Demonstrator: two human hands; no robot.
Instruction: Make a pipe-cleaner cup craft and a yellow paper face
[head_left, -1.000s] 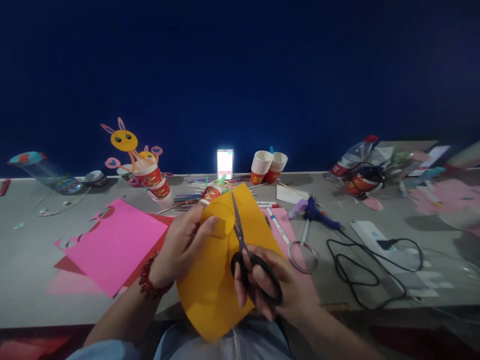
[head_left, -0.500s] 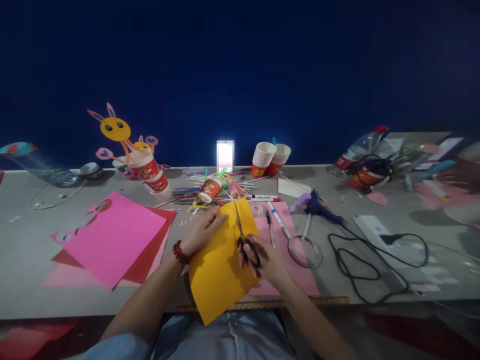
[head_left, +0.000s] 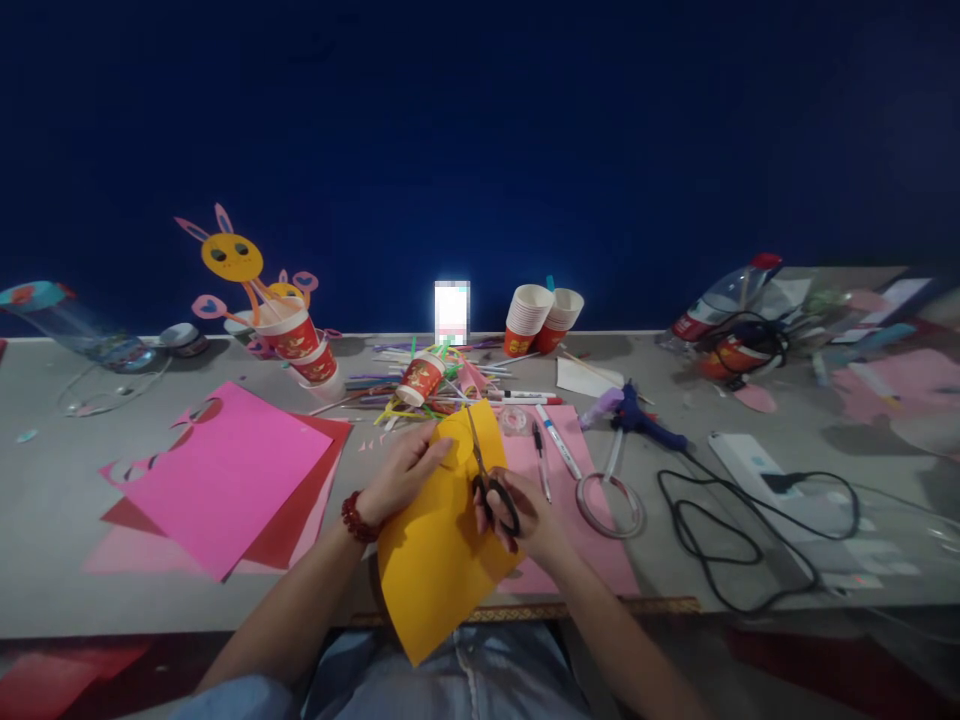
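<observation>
Gently feed the yellow sheet (head_left: 431, 560), pinched in your left hand (head_left: 405, 468) at the table's near edge (head_left: 150, 618), into the scissors (head_left: 482, 466) your right hand (head_left: 523, 512) grips, turning it along the round outline (head_left: 462, 438).

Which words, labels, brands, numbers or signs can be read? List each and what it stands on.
No text is legible.
Stacked red-and-white paper cups: yellow marks, too small.
Tilted red paper cup: gold print, too small.
Red-capped clear plastic bottle: red label too blurred.
Glowing white rectangular screen: pixelated, unreadable.
Blue-and-white marker: any print too small.
Yellow paper sheet: no lettering visible.
</observation>
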